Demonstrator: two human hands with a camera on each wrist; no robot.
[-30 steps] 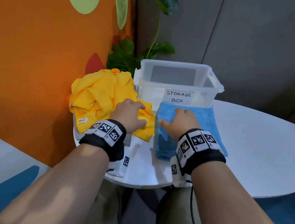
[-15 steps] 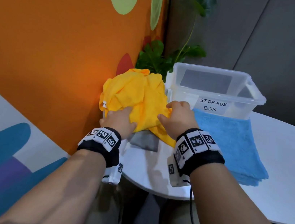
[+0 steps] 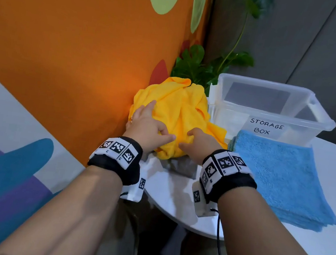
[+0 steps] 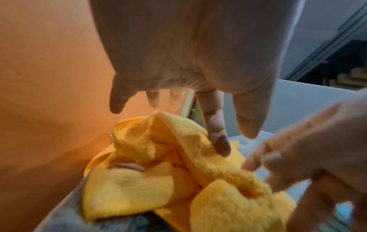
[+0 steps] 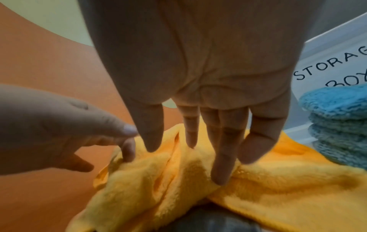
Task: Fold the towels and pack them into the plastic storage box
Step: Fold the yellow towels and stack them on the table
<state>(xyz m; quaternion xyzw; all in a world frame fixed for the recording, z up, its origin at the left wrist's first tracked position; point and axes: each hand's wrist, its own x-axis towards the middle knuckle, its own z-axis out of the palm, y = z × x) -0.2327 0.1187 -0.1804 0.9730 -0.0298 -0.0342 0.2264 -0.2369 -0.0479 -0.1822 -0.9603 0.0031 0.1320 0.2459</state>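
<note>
A crumpled yellow towel (image 3: 177,115) lies heaped at the table's left end, beside the orange wall. My left hand (image 3: 148,124) rests on its left side with fingers stretched out; in the left wrist view the index fingertip (image 4: 220,146) touches a fold. My right hand (image 3: 197,142) sits on the heap's near right side, its fingers (image 5: 222,164) pointing down into the yellow towel (image 5: 198,180) without closing round it. A folded blue towel (image 3: 281,177) lies flat to the right. The clear plastic storage box (image 3: 323,123), labelled STORAGE BOX, stands behind it with nothing visible inside.
A grey cloth (image 3: 181,166) peeks out under the yellow heap. The white round table (image 3: 174,195) ends just before my wrists. The orange wall (image 3: 76,49) is tight on the left, and a green plant (image 3: 193,66) stands behind the towels.
My right hand left the blue towel and came over to the yellow heap. My left hand slid up onto the heap's left side and its fingers straightened. My view turned left.
</note>
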